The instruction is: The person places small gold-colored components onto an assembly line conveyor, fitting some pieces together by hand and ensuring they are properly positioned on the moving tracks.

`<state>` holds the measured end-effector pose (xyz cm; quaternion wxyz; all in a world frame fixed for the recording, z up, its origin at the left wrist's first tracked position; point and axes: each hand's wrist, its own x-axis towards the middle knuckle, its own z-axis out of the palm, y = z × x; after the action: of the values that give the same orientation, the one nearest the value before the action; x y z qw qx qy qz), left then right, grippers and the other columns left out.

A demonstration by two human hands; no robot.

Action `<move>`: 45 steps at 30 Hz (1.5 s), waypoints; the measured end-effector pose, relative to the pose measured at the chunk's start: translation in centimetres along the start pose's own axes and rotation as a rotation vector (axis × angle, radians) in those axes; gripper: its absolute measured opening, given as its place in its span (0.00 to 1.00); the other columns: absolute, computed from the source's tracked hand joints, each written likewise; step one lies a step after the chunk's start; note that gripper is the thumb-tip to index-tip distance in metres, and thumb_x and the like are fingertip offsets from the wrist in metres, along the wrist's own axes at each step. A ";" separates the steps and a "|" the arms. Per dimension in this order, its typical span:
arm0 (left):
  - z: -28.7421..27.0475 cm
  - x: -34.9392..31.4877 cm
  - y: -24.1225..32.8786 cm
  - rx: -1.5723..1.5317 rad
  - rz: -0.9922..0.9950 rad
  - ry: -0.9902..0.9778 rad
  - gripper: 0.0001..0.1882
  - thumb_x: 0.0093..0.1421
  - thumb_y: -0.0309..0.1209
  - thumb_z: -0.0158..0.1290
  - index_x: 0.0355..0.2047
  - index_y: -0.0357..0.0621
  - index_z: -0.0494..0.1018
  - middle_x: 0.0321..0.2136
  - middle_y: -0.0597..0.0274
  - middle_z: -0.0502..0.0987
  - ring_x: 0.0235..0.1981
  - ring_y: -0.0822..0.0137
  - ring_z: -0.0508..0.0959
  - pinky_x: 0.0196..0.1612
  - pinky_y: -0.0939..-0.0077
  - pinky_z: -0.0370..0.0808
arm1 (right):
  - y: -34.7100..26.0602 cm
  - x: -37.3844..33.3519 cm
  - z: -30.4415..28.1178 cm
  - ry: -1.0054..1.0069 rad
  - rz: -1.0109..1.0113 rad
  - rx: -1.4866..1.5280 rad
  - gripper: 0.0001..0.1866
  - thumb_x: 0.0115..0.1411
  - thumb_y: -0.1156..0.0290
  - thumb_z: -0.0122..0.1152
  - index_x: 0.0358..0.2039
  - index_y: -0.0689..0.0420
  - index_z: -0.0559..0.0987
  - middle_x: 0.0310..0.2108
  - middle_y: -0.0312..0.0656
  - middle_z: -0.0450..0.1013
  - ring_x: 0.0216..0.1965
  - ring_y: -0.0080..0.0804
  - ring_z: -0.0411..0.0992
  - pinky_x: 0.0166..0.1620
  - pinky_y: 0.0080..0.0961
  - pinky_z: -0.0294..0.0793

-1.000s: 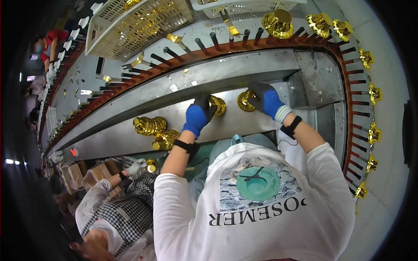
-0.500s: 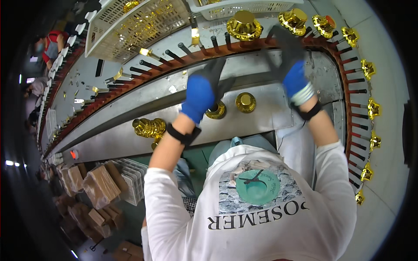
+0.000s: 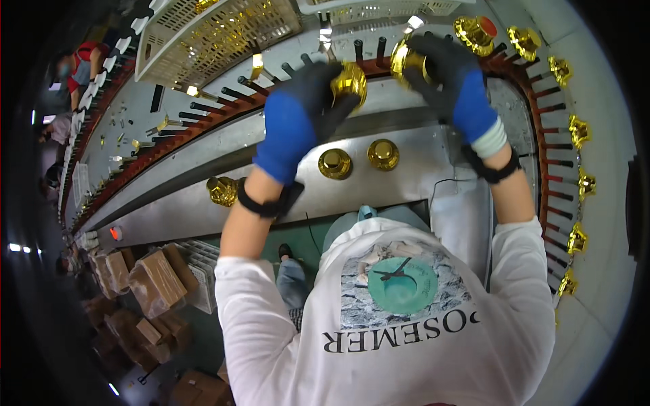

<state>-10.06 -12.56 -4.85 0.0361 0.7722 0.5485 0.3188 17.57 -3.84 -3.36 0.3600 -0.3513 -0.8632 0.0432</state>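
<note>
My left hand point(image 3: 301, 101), in a blue and black glove, is closed around a shiny gold flared cup point(image 3: 352, 84) at the conveyor's near edge. My right hand point(image 3: 443, 78), gloved alike, grips a second gold cup point(image 3: 405, 62) further right; its fingers partly cover the cup. Whether either cup still sits on its peg is hidden. On the metal bench point(image 3: 413, 183) below my hands stand two gold cups, one at the left point(image 3: 335, 164) and one at the right point(image 3: 383, 154). A gold stack of cups point(image 3: 222, 191) lies beside my left wrist, partly covered by it.
A curved conveyor point(image 3: 230, 101) with black pegs runs around the bench. More gold cups point(image 3: 523, 42) ride its right side, one with a red inside point(image 3: 476, 35). White plastic crates point(image 3: 217, 47) stand behind it. Cardboard boxes point(image 3: 157, 287) lie lower left; a person in red point(image 3: 87, 64) is far left.
Both hands were open and empty; each has now closed on a gold cup. My left hand rose slightly. The conveyor's cups shifted leftward along the top and upward along the right side.
</note>
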 end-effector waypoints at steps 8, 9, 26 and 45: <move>13.0 -17.8 -6.8 -0.093 -0.435 -0.395 0.31 0.61 0.46 0.69 0.60 0.44 0.77 0.46 0.44 0.84 0.45 0.44 0.85 0.47 0.53 0.82 | -0.2 -16.5 14.3 -0.546 0.243 0.204 0.27 0.60 0.58 0.72 0.57 0.56 0.81 0.44 0.55 0.82 0.43 0.56 0.81 0.46 0.48 0.81; 14.0 -18.1 -6.6 -0.020 -0.391 -0.369 0.34 0.61 0.50 0.68 0.62 0.44 0.76 0.48 0.43 0.84 0.45 0.43 0.85 0.47 0.53 0.83 | -0.4 -17.2 15.7 -0.524 0.240 0.175 0.26 0.60 0.57 0.71 0.56 0.56 0.81 0.45 0.55 0.82 0.44 0.58 0.81 0.47 0.51 0.81; 5.7 15.3 5.6 -0.030 0.082 0.108 0.26 0.66 0.49 0.60 0.55 0.43 0.76 0.42 0.39 0.83 0.40 0.35 0.83 0.43 0.42 0.80 | 20.0 3.5 -4.4 0.033 0.319 -0.175 0.31 0.69 0.46 0.65 0.60 0.59 0.81 0.52 0.56 0.82 0.54 0.56 0.81 0.56 0.43 0.79; 10.9 -15.7 -7.0 -0.032 -0.314 -0.308 0.32 0.59 0.47 0.69 0.60 0.45 0.78 0.42 0.42 0.85 0.40 0.43 0.87 0.42 0.51 0.83 | -0.3 -14.9 13.0 -0.591 0.140 0.258 0.29 0.59 0.62 0.73 0.61 0.56 0.80 0.47 0.57 0.81 0.45 0.59 0.81 0.50 0.52 0.80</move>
<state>-13.13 -20.22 -23.43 0.1807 0.7161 0.6450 0.1963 16.32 -11.24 -21.64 0.1316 -0.3333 -0.8915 0.2770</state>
